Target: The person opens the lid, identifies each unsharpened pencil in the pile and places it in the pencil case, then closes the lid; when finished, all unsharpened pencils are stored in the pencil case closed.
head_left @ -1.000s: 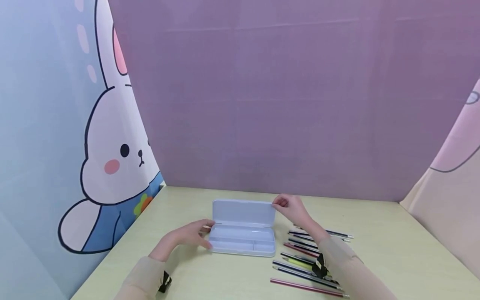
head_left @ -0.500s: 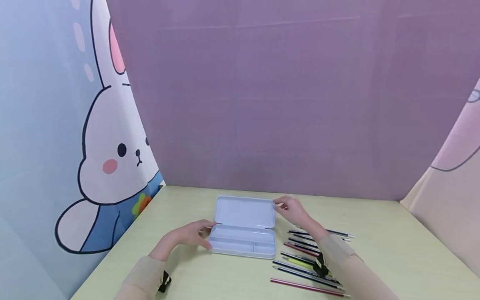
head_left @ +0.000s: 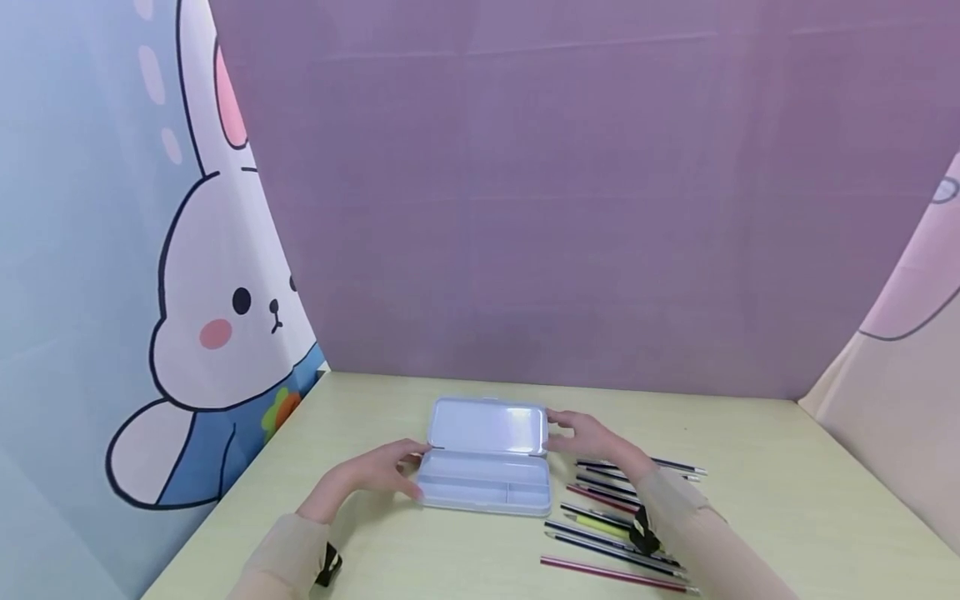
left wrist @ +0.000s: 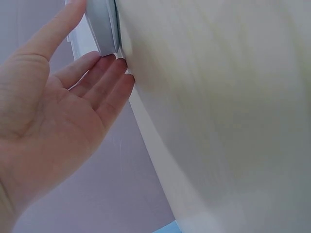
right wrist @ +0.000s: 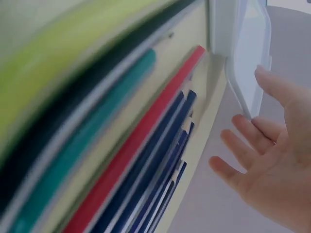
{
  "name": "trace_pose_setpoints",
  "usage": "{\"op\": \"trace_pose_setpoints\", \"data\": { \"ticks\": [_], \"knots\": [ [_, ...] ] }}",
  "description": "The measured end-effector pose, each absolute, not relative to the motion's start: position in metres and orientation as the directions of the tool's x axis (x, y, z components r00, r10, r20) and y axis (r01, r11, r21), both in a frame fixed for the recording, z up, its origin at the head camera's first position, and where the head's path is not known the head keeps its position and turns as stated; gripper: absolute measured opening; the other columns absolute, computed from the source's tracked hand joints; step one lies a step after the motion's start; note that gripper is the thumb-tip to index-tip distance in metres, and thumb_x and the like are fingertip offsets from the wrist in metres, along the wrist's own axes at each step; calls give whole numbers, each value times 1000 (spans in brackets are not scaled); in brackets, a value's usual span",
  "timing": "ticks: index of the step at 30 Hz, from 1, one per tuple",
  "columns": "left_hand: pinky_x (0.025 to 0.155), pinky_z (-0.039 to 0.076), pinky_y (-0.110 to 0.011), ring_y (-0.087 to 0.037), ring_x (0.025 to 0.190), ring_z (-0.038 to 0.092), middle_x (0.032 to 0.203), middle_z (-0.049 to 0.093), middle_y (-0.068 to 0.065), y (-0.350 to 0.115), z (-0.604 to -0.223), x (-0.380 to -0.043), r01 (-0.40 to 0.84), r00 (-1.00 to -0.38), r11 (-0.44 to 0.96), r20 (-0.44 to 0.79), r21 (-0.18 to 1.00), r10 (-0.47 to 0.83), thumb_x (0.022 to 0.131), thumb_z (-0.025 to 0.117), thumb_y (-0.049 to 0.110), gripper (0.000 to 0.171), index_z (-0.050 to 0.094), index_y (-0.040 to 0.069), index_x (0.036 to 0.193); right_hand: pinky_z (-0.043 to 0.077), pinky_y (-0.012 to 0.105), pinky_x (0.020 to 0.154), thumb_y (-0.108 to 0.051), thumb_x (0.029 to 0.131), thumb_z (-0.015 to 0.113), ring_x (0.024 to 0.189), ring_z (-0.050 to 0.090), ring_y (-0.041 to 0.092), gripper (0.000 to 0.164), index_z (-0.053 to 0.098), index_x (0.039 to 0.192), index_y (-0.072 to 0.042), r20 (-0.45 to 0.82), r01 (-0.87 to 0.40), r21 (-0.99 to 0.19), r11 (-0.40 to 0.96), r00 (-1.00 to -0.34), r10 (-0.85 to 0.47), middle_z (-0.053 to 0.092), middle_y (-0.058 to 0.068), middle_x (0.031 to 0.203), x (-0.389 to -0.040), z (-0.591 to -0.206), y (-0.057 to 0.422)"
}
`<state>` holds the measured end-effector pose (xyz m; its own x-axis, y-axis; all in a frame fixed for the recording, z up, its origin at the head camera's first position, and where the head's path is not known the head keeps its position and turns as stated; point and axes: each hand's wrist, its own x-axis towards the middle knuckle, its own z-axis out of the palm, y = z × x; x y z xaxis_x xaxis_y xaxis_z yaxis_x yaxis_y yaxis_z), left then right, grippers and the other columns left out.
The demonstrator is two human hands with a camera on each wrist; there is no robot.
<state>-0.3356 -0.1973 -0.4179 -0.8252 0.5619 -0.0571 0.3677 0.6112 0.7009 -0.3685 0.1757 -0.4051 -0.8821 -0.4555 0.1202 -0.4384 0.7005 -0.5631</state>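
A pale, translucent pencil case (head_left: 465, 505) lies unfolded on the table, its divided tray towards me and its hinged lid (head_left: 487, 425) leaning back behind. My left hand (head_left: 378, 467) rests against the tray's left end, thumb at the front corner. In the left wrist view its relaxed fingers touch the end of the case (left wrist: 100, 29). At the lid's right edge is my right hand (head_left: 588, 437), fingers loosely extended. The right wrist view has the thumb and fingertips around the corner of the lid (right wrist: 250, 58), touching lightly. Nothing lies in the tray compartments.
Several pencils, dark ones, a red one (head_left: 611, 574) and a thick yellow-green one (head_left: 600, 525), lie to the right of the case, partly under my right forearm. A purple cloth (head_left: 525, 208) hangs behind the table (head_left: 787, 500); a rabbit-print cloth (head_left: 225, 333) hangs at left.
The lid has tilted farther back from its steeper stance. My right hand has gone from pinching the lid's upper right corner to looser fingers along its right edge. The left hand stays put.
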Motion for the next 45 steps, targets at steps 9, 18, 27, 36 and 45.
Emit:
{"op": "trace_pose_setpoints", "data": {
  "ticks": [9, 18, 27, 36, 45],
  "knots": [
    [103, 38, -53, -41, 122, 47, 136, 45, -22, -195, -419, -337, 354, -834, 616, -61, 704, 549, 74, 80, 23, 78, 41, -1, 138, 38, 54, 102, -31, 92, 60, 125, 44, 45, 63, 37, 141, 1, 103, -445, -554, 704, -876, -472, 47, 22, 138, -367, -405, 178],
    [104, 37, -52, -40, 122, 47, 136, 45, -21, -196, -420, -336, 345, -841, 631, -69, 695, 536, 73, 81, 26, 81, 41, -1, 138, 38, 55, 101, -30, 92, 59, 124, 45, 41, 58, 42, 139, 0, 164, -489, -560, 669, -857, -488, 48, 20, 138, -362, -398, 184],
    [104, 37, -52, -36, 123, 46, 138, 46, -16, -193, -418, -339, 344, -850, 662, -79, 666, 521, 73, 80, 32, 82, 41, 4, 139, 42, 54, 99, -32, 93, 58, 122, 50, 35, 50, 51, 134, -5, 278, -517, -547, 658, -854, -440, 53, 14, 135, -354, -392, 205],
    [103, 37, -54, -38, 123, 46, 138, 46, -19, -196, -420, -340, 365, -842, 655, -65, 661, 535, 73, 80, 30, 81, 42, 0, 138, 47, 49, 95, -29, 93, 58, 115, 56, 33, 40, 59, 125, -5, 378, -528, -532, 662, -848, -372, 61, 13, 124, -349, -389, 235],
    [103, 37, -54, -38, 123, 47, 138, 46, -20, -195, -419, -341, 384, -834, 647, -53, 659, 549, 74, 79, 31, 81, 41, 0, 139, 51, 45, 89, -28, 94, 57, 105, 61, 30, 33, 64, 117, -6, 361, -467, -503, 727, -878, -315, 66, 11, 114, -339, -388, 270]
  ]
}}
